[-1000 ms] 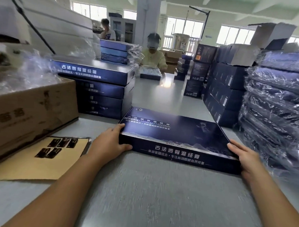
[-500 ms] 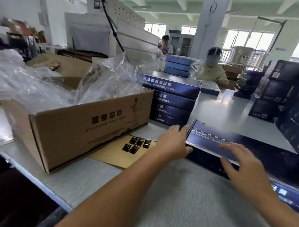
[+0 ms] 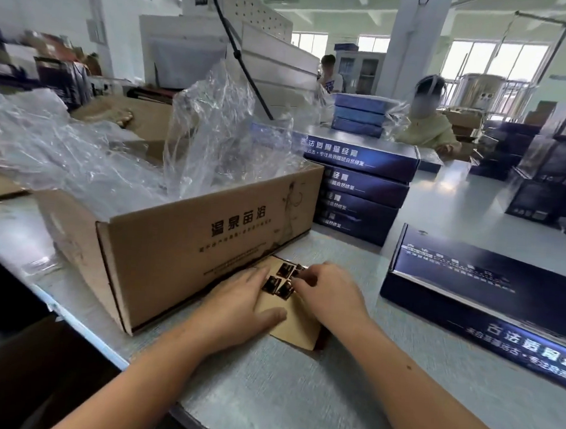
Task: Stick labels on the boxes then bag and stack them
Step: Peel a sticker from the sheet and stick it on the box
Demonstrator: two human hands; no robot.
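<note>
My left hand [image 3: 238,306] lies flat on the tan backing sheet [image 3: 298,327], fingers straight and together. My right hand [image 3: 328,297] curls its fingertips onto the small dark labels [image 3: 278,282] at the sheet's far end, though blur hides whether I pinch one. Right of the sheet the dark blue box [image 3: 482,288] lies untouched on the grey table [image 3: 299,396], and just behind the sheet stand the cardboard carton [image 3: 192,246] of clear plastic bags [image 3: 214,130] and a stack of blue boxes [image 3: 360,191].
</note>
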